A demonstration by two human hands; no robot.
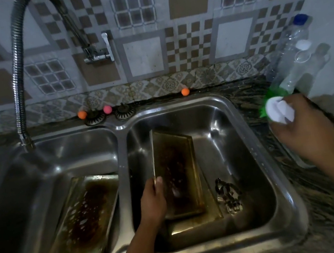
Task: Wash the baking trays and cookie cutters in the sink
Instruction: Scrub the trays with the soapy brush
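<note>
I pinch tilted tray (176, 169) in right basin with left hand (153, 201) | right hand (304, 129) grips green brush (273, 106) over counter | advice: brace tray firmly, scrub stains | cutters (228, 196) beside tray

Left hand (153, 203) grips tilted tray (177, 175); right hand (303, 127) holds brush (278, 111).

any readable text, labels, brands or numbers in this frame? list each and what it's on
None readable.
Clear bottles on the counter at right: no legible label; blurred.
White and green brush in the right hand: no print visible.
Baking tray held by the left hand, and the tray in the left basin: only burnt stains, no stamp.
Wall tiles: patterns only.
</note>
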